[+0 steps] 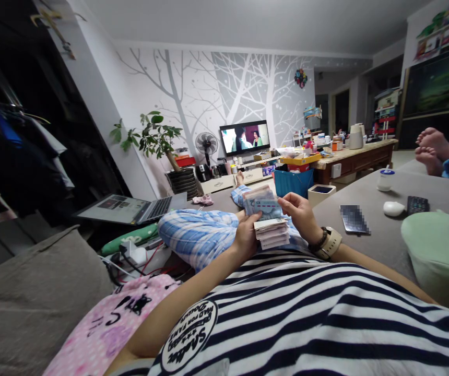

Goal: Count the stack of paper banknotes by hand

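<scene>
On the big gray couch (373, 190), the left hand (247, 233) squeezes a bunch of paper money (267, 211), the right hand (300, 210) pinches its right edge, a phone (352, 219) lies right of that hand, and a TV (246, 138) glows far past both.

Round patch (188, 334) on the striped shirt (306, 318) carried black lettering: "MAD FOR" was legible, next word probably "FANS", though tilt and folds made that uncertain. Three small stars sat there too; larger script beside them couldn't be read reliably. Print on the banknotes (266, 205) and laptop screen (117, 210) was too small or blurred.
</scene>
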`<state>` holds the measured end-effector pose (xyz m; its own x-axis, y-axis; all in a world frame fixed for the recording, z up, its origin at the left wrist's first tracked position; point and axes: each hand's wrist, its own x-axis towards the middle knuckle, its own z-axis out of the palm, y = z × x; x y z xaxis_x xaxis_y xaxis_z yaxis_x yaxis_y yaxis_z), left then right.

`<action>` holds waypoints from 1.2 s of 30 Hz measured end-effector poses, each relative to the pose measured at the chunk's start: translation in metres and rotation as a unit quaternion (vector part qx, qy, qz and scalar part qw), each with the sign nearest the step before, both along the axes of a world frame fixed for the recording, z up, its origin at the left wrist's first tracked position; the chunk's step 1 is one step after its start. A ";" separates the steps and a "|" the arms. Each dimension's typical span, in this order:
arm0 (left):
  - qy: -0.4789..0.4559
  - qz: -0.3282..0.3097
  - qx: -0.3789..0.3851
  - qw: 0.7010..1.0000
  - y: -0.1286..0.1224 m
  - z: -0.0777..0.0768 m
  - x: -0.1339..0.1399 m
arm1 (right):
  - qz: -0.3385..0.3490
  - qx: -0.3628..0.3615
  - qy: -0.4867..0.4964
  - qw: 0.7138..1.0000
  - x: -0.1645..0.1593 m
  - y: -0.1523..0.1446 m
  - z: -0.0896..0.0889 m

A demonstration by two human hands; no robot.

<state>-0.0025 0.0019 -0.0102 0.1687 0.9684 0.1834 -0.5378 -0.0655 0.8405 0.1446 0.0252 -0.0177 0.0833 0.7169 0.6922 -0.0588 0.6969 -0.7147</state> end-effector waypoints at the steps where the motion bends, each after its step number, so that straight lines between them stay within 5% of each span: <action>1: 0.000 -0.001 -0.002 1.000 0.000 0.000 0.000 | -0.001 -0.002 -0.004 1.000 0.000 0.001 -0.001; 36: -0.007 -0.012 -0.004 1.000 0.000 0.005 0.002 | 0.032 0.059 -0.027 0.997 -0.001 -0.014 0.003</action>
<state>-0.0001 0.0014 -0.0047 0.1895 0.9657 0.1777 -0.5514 -0.0451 0.8330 0.1432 0.0114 -0.0142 -0.0004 0.6325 0.7745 -0.0701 0.7726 -0.6310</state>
